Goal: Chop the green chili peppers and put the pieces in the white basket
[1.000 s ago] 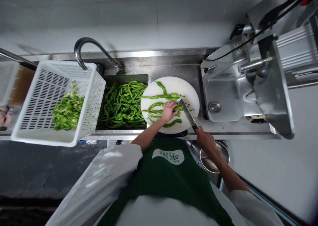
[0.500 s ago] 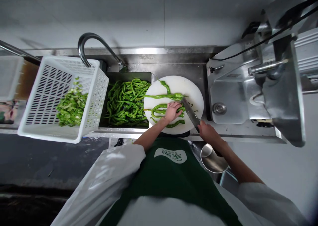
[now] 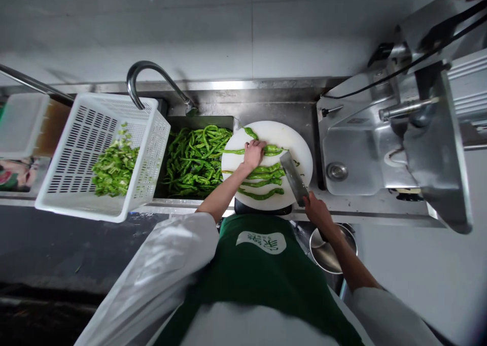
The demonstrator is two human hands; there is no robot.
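Observation:
On a round white cutting board [image 3: 300, 142] lie several long green chili peppers [image 3: 262, 194], set roughly side by side. My left hand [image 3: 253, 154] is over the far part of the board, its fingers closed on a green chili pepper [image 3: 272, 148] that sticks out on both sides. In my right hand [image 3: 318, 210] is the handle of a kitchen knife [image 3: 293, 176] with a broad blade. The blade slants across the right of the board, its tip near that pepper's end. Small cut-off stem bits lie right of the blade.
Left of the board, a sink basin [image 3: 201, 118] holds many green peppers. A white plastic basket [image 3: 81, 204] with chopped greens stands farther left, under a curved faucet [image 3: 152, 67]. To the right are a steel sink-like unit [image 3: 352, 153] and, below the counter edge, a metal pot [image 3: 327, 257].
My left hand has moved away from me, from the nearer peppers to one farther up the board. The knife has shifted slightly right and toward me, still in my right hand.

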